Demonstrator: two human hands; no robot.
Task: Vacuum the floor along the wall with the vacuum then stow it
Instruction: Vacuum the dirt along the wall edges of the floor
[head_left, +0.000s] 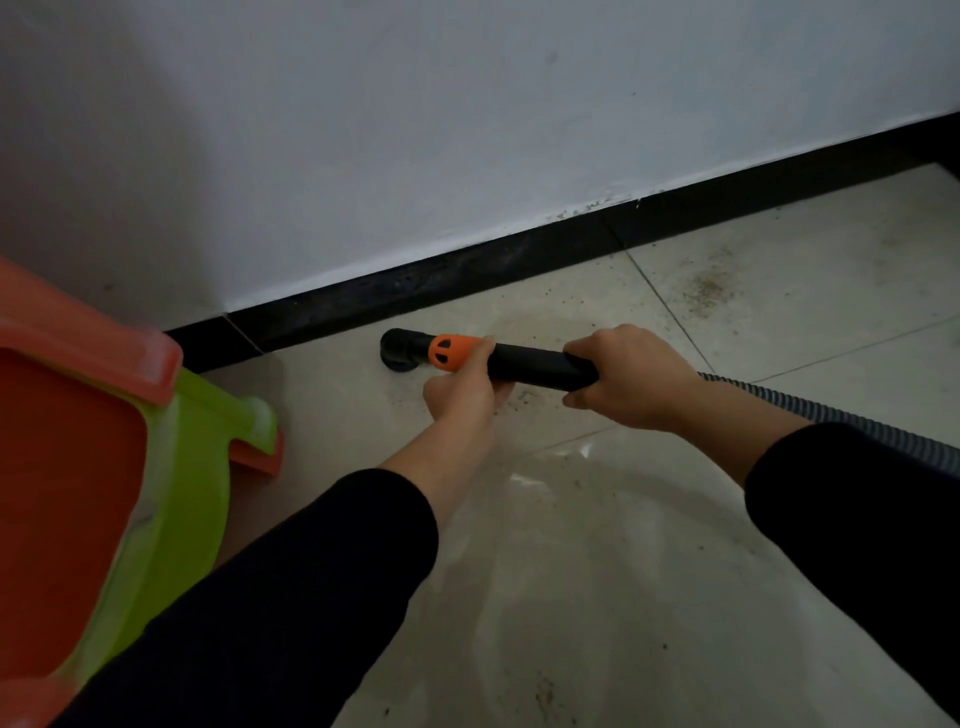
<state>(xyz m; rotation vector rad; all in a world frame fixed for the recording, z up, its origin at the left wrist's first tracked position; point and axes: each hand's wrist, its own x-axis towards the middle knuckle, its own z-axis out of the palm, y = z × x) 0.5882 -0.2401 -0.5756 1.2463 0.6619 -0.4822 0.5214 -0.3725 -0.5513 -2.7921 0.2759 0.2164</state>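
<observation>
Plastic stools nested at lower left: orange stool (78, 467) on top, green stool (192, 467) under it, w/ a second orange leg (260, 460) poking out below the green one. Black skirting (467, 270) runs diagonally from beside the stools up to the right edge, w/ a joint approx. mid-run. Chipped paint (592, 208) speckles the line just above it. Grit patch (711, 291) lies near the skirting at right; smaller dark specks (543, 693) at bottom centre.
</observation>
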